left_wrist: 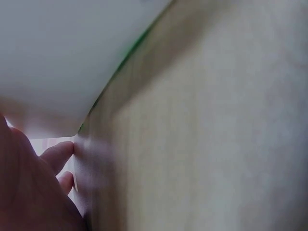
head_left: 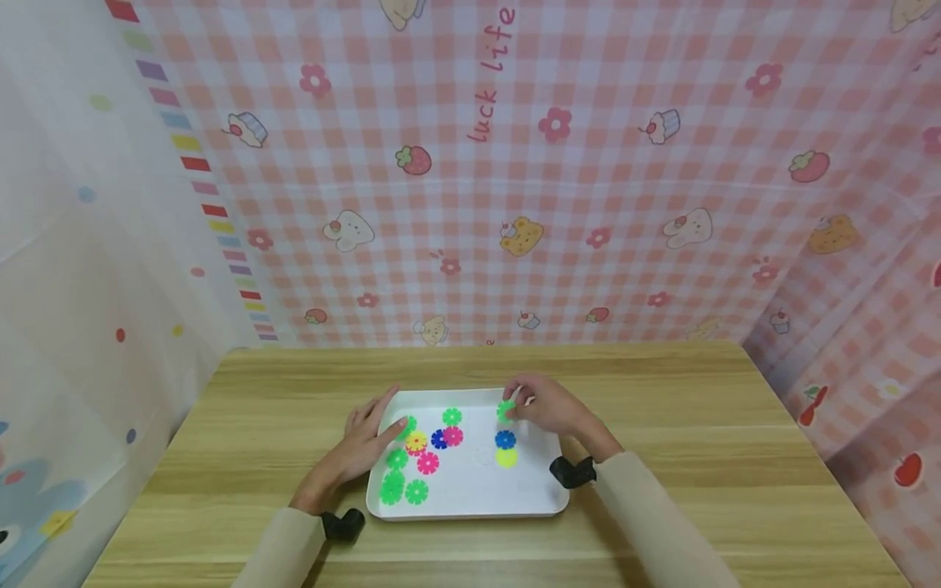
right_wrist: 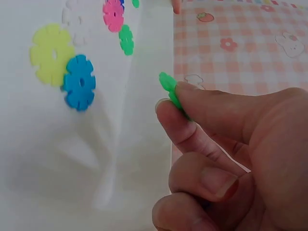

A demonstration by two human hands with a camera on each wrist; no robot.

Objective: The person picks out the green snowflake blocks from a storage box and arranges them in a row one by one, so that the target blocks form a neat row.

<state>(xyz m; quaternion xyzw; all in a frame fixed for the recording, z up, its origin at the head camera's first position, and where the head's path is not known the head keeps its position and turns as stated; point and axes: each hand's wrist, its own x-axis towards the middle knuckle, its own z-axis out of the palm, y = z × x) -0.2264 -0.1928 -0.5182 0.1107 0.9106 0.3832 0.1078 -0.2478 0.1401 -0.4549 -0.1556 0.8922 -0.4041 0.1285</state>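
Note:
A green notched disc point(right_wrist: 166, 81), a snowflake-shaped plastic piece, is pinched between the thumb and index finger of my right hand point(head_left: 547, 407) over the tray's far right corner. Its other fingers curl below, as the right wrist view shows. Just nearer in the white tray point(head_left: 470, 498) lie a blue disc point(head_left: 505, 439) and a yellow disc point(head_left: 507, 458). My left hand point(head_left: 360, 449) rests at the tray's left rim, thumb reaching inside by a green disc point(head_left: 408, 425), other fingers outside. In the left wrist view, its extended fingertips point(left_wrist: 60, 155) are at the table beside the tray.
More discs lie in the tray's left half: several green ones point(head_left: 392, 487), pink ones point(head_left: 428, 463), a yellow-and-pink pair point(head_left: 416, 442) and a dark blue one point(head_left: 439, 439). A transparent disc point(right_wrist: 77, 21) lies mid-tray. The wooden table point(head_left: 647, 392) meets a checked curtain point(head_left: 441, 188) behind.

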